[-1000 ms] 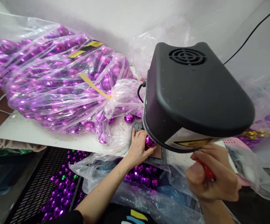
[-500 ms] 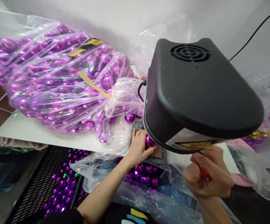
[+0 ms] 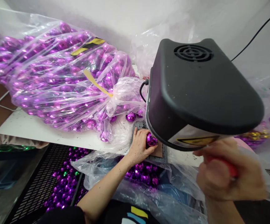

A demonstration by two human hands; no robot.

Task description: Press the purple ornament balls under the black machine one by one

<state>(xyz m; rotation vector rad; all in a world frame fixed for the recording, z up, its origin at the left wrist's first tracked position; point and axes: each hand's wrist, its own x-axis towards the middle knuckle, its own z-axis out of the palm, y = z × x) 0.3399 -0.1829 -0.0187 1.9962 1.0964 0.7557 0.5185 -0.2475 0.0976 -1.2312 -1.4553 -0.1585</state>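
Observation:
My left hand [image 3: 139,146] is closed around a shiny purple faceted ball [image 3: 151,139]. It holds the ball low over a brown block [image 3: 158,152] on a grey metal base plate [image 3: 138,125], under the edge of a black machine housing [image 3: 207,87]. Whatever tool the machine carries is hidden beneath the housing. My right hand [image 3: 230,171], blurred by motion, grips a red handle [image 3: 228,166] at the machine's right front. Just behind my left hand, a loose purple ball [image 3: 130,117] lies on the white table [image 3: 55,129].
A large tied clear bag [image 3: 62,77] full of purple balls covers the table's left. Below the edge, an open plastic bag [image 3: 135,193] holds more balls. At lower left stands a black mesh crate [image 3: 37,174] with purple and green pieces. A black cable [image 3: 253,37] runs up right.
My right hand has swung to the right with the red handle. My left hand keeps the ball in nearly the same place. The whole view has shifted slightly.

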